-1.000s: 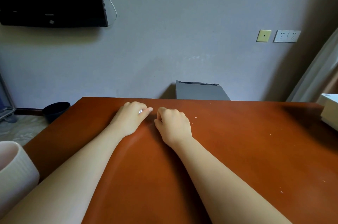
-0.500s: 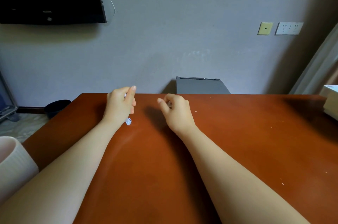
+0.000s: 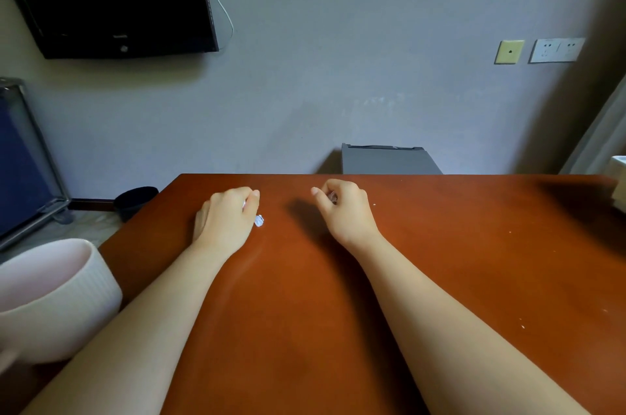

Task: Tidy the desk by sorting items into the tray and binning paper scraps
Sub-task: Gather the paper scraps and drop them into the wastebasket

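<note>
Both hands are over the far part of the red-brown desk (image 3: 440,279). My left hand (image 3: 225,219) is curled, and a small white paper scrap (image 3: 259,220) sticks out beneath its fingers. A bit of white also shows between its thumb and forefinger. My right hand (image 3: 343,208) is curled too, pinching a small pale scrap (image 3: 333,197) between its fingertips. A white ribbed bin (image 3: 67,306) stands at the desk's left edge, beside my left forearm. No tray is in view.
Tiny white specks (image 3: 510,232) dot the right half of the desk. A white box (image 3: 619,177) pokes in at the right edge. Behind the desk are a grey cabinet (image 3: 386,160) and, on the floor at the left, a dark bucket (image 3: 135,201).
My hands, close together a second ago, have drawn apart. The left hand shifted left with a white scrap showing under it. The right hand rose slightly off the desk.
</note>
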Demonstrator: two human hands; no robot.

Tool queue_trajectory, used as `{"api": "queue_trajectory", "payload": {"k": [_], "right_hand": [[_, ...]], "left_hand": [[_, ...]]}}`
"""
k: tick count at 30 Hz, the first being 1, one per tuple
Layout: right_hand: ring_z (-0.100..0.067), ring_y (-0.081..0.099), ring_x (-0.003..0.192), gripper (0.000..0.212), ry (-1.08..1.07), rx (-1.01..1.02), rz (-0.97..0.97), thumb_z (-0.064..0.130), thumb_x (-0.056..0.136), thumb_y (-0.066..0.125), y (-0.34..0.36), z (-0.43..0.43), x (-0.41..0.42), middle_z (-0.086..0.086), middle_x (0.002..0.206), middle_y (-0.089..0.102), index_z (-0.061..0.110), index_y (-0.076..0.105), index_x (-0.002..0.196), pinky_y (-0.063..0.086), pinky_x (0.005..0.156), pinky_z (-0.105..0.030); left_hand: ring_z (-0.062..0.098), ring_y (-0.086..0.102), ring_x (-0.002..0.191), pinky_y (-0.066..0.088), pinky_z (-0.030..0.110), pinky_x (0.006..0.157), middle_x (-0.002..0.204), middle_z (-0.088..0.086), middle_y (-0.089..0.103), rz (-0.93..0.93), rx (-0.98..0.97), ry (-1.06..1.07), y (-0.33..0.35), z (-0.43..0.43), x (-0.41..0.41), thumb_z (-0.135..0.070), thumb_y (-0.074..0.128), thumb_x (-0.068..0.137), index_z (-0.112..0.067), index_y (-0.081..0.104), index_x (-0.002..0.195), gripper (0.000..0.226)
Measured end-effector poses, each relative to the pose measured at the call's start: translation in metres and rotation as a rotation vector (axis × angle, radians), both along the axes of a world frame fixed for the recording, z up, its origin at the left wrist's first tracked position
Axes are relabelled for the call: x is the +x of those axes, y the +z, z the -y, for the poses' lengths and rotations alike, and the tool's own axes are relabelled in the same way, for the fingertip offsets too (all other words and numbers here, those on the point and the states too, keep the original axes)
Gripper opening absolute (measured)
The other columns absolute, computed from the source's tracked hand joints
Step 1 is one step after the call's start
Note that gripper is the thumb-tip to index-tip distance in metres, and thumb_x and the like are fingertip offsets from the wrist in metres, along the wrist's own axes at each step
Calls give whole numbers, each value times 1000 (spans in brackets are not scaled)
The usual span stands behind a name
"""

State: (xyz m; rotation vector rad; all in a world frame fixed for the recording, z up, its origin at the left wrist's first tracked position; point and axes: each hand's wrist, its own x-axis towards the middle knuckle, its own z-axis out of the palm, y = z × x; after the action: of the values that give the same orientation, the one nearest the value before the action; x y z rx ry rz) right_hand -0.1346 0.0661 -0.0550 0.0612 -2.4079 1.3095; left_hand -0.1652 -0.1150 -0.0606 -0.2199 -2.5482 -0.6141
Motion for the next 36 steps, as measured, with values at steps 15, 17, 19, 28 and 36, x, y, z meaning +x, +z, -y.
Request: {"api": "queue_trajectory", "payload": {"k": [15,17,19,28,36], "right_hand": [[-8,40,51,35,-5,36,35,28,94,52,2,-4,13,7,52,43,19,43,60,30,57,-28],[-9,40,51,36,-10,39,41,28,93,52,1,-4,16,7,52,43,19,44,60,27,61,-29],[-9,39,51,38,-17,41,32,28,93,53,0,-4,18,8,52,42,22,41,57,33,64,-28],[-10,38,50,39,-13,40,39,27,93,52,0,-4,16,7,51,41,22,40,56,35,69,-29],[-12,42,53,33,1,28,49,28,93,52,0,-4,14,5,52,44,16,47,63,35,70,-30]], "left_hand": [[25,62,99,38,28,69,111,2,65,146,-188,50,4,-1,22,-42,48,94,-22,59,108,26],[26,62,98,37,29,68,109,2,65,154,-197,59,5,-2,22,-39,46,95,-22,58,108,25],[28,61,98,38,29,69,109,3,65,166,-207,66,6,-2,21,-38,44,97,-22,58,108,24],[30,52,72,36,33,61,71,7,55,99,49,7,4,3,11,-25,29,100,-10,50,74,36],[27,58,82,43,33,69,88,7,60,56,58,-24,4,8,2,-11,33,100,-9,61,98,28]]}}
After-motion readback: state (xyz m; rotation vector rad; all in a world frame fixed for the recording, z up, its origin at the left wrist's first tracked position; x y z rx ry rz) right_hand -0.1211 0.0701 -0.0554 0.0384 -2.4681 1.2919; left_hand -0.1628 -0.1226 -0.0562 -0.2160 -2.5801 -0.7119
